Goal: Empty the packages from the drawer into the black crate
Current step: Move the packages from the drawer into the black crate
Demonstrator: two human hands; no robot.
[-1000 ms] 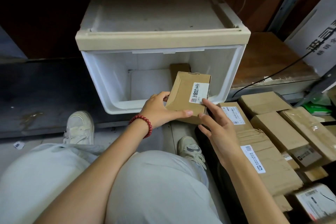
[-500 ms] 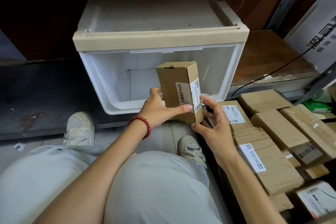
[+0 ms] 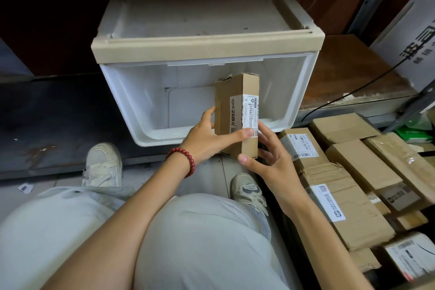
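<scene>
Dimly lit pale tiled floor (image 3: 141, 179) below a dark ledge (image 3: 58, 113) and wooden shelf (image 3: 348, 73).

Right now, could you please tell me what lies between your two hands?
In the head view, the cardboard package stands upright between the left hand and right hand, held by both.

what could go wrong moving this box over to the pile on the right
The box stands on end, gripped only near its lower half by the left hand and right hand, so it might tip from the fingers. The packages on the right already lie piled unevenly, so it may slide off once set down.
</scene>
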